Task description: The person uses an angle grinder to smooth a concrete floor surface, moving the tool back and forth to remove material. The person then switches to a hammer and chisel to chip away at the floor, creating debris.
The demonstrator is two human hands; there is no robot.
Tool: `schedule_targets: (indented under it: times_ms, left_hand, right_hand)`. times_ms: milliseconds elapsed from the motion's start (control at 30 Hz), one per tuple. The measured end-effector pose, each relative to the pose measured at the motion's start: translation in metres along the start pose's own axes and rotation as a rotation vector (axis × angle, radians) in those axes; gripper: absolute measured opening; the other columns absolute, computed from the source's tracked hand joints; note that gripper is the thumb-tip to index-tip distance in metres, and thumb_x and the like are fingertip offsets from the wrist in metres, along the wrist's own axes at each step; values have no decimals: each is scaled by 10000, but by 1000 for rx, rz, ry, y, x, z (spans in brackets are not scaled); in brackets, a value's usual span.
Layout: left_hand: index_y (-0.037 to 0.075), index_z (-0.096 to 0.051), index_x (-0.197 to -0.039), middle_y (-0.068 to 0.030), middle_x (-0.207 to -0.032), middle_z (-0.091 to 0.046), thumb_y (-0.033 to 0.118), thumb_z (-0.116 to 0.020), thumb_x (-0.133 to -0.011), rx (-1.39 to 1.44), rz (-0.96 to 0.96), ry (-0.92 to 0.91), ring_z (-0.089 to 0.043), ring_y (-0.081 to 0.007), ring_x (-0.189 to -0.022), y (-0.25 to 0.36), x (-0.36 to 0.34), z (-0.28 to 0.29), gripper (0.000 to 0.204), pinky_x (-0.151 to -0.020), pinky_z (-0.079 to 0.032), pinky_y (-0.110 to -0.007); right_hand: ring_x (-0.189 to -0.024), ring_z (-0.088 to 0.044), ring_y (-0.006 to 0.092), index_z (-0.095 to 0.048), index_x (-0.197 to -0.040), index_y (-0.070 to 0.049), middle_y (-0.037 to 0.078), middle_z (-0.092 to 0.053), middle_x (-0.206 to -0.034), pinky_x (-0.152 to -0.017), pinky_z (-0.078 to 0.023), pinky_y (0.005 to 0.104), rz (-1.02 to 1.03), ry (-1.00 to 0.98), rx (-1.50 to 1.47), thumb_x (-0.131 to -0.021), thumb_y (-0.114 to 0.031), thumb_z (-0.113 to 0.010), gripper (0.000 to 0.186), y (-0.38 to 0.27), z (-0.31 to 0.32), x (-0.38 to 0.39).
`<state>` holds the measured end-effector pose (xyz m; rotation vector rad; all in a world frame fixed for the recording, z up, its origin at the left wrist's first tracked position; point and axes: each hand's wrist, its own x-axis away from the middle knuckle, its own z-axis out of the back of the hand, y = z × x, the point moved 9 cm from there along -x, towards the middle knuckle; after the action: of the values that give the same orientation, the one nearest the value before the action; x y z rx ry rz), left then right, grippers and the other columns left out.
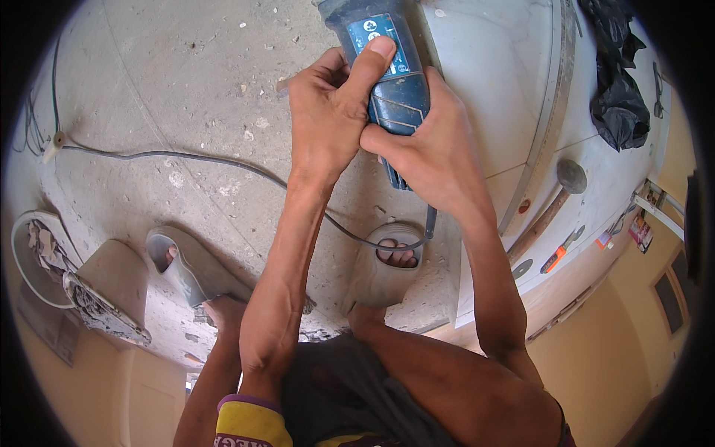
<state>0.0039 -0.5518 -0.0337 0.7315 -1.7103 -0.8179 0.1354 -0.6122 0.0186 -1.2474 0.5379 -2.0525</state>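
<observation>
A blue angle grinder (395, 97) is between my hands at the top middle, its far end cut off by the edge of the view. My left hand (325, 115) grips its left side, thumb pressed on the blue label and fingers partly hidden. Around the right side of the body wraps my right hand (441, 153), its thumb across the near part of the casing. A dark power cord (223, 162) leaves the grinder's near end, curves over my right sandal (380, 276) and runs left across the dusty concrete floor.
Pale tiles (499, 97) cover the right side, crossed by a long metal straightedge (547, 112). A mallet (572, 176), an orange-handled tool (553, 259) and a black plastic bag (618, 104) lie there. Two dirty buckets (119, 276) (63, 235) are at left, near the cord's plug connection (56, 145).
</observation>
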Motion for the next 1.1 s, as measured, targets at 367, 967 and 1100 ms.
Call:
schedule_targets:
  times_ms: [367, 967, 1100]
  left_hand:
    - [-97, -815, -1191, -143, -991, -827, 490, -828, -1071, 10, 40, -61, -768, -152, -844, -3, -1, -3, 600, -778, -635, -309]
    - [-39, -774, -1227, -74, -1005, -788, 548, -691, -1160, -104, -16, -15, -716, -114, -864, 4, 25, -7, 597, -802, -599, -290]
    - [-42, -785, -1247, -85, -1034, -804, 502, -719, -1153, -53, 2, -20, -728, -116, -893, -1, 24, -7, 556, -824, -609, -296]
  right_hand:
    - [-821, -789, 321, -613, -1222, 84, 237, -766, -987, -751, -648, 461, 34, 25, -24, -792, -279, -946, 655, 0, -1, 2]
    - [-860, -835, 437, -541, -1300, 129, 324, -775, -947, -766, -660, 486, 53, -44, -41, -826, -249, -916, 712, 3, 4, 20]
    - [-884, -837, 421, -551, -1317, 129, 316, -780, -980, -785, -660, 486, 23, -50, -45, -821, -255, -911, 724, 5, 4, 21]
